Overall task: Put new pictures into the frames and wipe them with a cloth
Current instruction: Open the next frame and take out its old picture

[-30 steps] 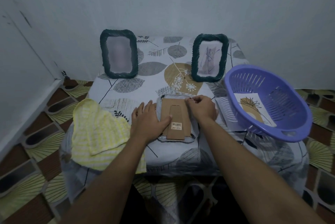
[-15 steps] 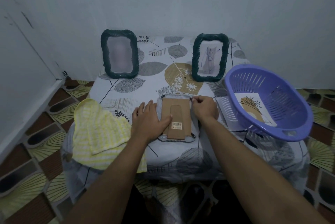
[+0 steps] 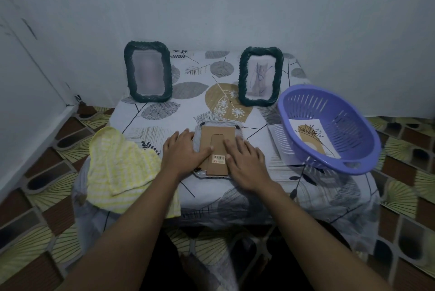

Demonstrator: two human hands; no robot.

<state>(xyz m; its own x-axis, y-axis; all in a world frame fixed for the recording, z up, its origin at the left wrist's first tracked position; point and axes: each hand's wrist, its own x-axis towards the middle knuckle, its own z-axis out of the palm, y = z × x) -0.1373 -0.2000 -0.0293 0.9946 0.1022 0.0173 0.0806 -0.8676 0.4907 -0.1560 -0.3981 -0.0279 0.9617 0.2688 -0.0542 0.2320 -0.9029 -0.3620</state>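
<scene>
Two hands: both lay flat on one frame near the middle of the bench's front edge, holding nothing, seemingly pressing its back home.
Left hand [image 3: 182,154]: fingers straight and close together over the frame's left side, thumb on the cardboard, likely steadying it against sliding.
Right hand [image 3: 244,163]: fingers straight and slightly spread across the right side of the cardboard, palm down, gripping nothing.
Face-down frame [image 3: 217,135]: front to the bench [image 3: 188,88], brown cardboard back up, stand folded flat, a barcode sticker [image 3: 219,158] between the hands; laid this way so the back could be reached.
Upright frames: left upright frame [image 3: 148,74] and right upright frame [image 3: 260,76] stood propped along the back edge, well apart, facing the person; the right one showed a sketch, the left one's picture was blurred.
Purple basket [image 3: 348,125]: at the right edge, tilted, holding a spare picture [image 3: 310,137] of a plant, within reach for loading.
Yellow cloth [image 3: 120,168]: draped over the front-left corner, just beside the left hand, untouched; wiping looked not yet begun.
Step in hand: probably closing the back; whether its tabs were locked could not be told.
</scene>
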